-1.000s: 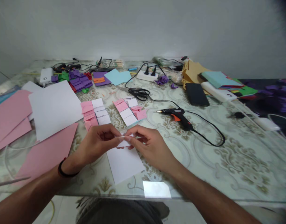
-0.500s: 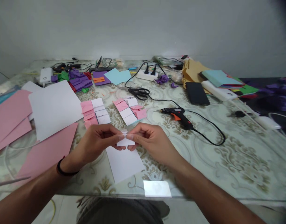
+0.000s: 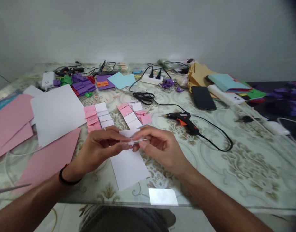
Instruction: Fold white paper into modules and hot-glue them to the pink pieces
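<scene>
Both hands meet above the table's near middle, pinching a small folded white paper piece [image 3: 131, 135]. My left hand [image 3: 102, 148] grips its left end with thumb and fingers closed. My right hand [image 3: 157, 145] pinches the right end. Under the hands lies a white paper sheet [image 3: 128, 169] on the glass-topped table [image 3: 235, 167]. Just beyond the hands sit two folded pink-and-white paper stacks [image 3: 98, 117] [image 3: 134, 115].
A black-and-orange glue gun [image 3: 185, 119] with its cord lies right of the hands. Scissors [image 3: 144, 96], a power strip [image 3: 151, 78], a black phone [image 3: 203, 97] and coloured paper piles stand farther back. Pink sheets [image 3: 49, 158] and a white sheet [image 3: 57, 111] cover the left.
The hands have turned the small white piece and lifted it a little; the fingers shifted along its edge. Everything else on the table has stayed put.
</scene>
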Available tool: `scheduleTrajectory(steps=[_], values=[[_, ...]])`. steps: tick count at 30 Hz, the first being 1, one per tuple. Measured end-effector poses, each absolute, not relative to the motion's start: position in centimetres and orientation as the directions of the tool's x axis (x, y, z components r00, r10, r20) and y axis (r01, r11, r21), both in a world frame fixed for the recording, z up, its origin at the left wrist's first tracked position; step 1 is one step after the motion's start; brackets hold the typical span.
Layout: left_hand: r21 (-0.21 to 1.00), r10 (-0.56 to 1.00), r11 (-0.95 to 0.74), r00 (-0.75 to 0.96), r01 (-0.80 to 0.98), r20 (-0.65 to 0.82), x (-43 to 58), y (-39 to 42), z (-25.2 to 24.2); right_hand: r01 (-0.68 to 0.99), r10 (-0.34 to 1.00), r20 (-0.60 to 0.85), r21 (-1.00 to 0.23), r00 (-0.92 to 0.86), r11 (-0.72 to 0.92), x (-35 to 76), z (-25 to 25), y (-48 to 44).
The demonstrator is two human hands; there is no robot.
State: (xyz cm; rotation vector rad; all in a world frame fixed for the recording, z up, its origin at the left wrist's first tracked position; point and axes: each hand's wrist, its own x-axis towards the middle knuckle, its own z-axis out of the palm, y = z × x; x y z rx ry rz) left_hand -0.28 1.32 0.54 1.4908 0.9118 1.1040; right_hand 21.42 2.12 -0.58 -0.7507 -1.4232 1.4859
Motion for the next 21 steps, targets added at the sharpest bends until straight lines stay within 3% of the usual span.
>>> scheduleTrajectory(steps=[4, 9, 13, 17, 21], values=[[0.978, 0.949, -0.206, 0.250, 0.032, 0.192, -0.3, 1.2, 0.5, -0.156, 0.920, 0.171, -0.980, -0.352, 0.122, 21.1, -0.7, 2.1], [0.985, 0.963, -0.126, 0.255, 0.118, 0.093, -0.4, 1.1, 0.1, 0.037, 0.944, 0.166, -0.982, -0.284, 0.184, 20.7, -1.1, 2.1], [0.974, 0.970, -0.165, 0.207, 0.154, 0.132, -0.3, 1.1, -0.1, 0.146, 0.936, 0.230, -0.950, -0.267, 0.276, 20.6, -1.1, 1.9], [0.972, 0.977, -0.154, 0.174, 0.176, 0.123, -0.2, 1.2, -0.2, 0.051, 0.953, 0.166, -0.982, -0.252, 0.185, 20.4, -1.2, 1.7], [0.937, 0.955, -0.077, 0.295, 0.340, -0.028, -0.2, 1.2, -0.4, -0.026, 0.963, 0.126, -0.992, -0.240, 0.124, 20.3, -1.4, 1.9]])
